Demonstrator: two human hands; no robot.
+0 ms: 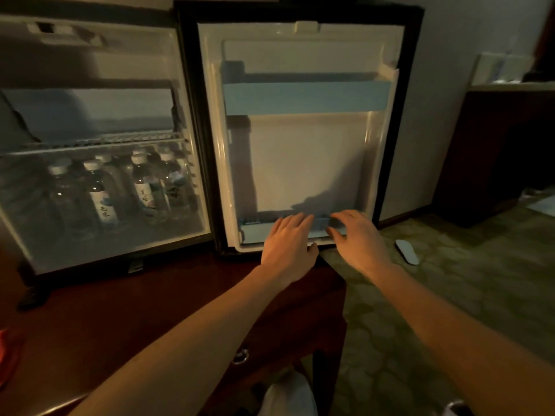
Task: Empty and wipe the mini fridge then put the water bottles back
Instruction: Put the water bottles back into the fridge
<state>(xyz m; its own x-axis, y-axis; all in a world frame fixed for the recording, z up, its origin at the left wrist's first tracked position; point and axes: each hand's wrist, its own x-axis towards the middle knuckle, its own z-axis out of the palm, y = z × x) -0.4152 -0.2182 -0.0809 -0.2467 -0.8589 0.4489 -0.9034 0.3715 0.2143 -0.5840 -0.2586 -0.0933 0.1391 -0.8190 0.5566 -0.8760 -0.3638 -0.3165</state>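
Here both hands — left hand (288, 241) and right hand (357, 238), fingers loosely spread, gripping nothing — rest on the open door's lower rack (255, 232), probably checking it, while the bottles (102, 190) stand inside the fridge (192, 121).

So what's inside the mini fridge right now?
Under the wire shelf of the mini fridge stand several capped water bottles; more behind are partly hidden. Nothing shows above the shelf. Both hands cover part of the door's bottom rack.
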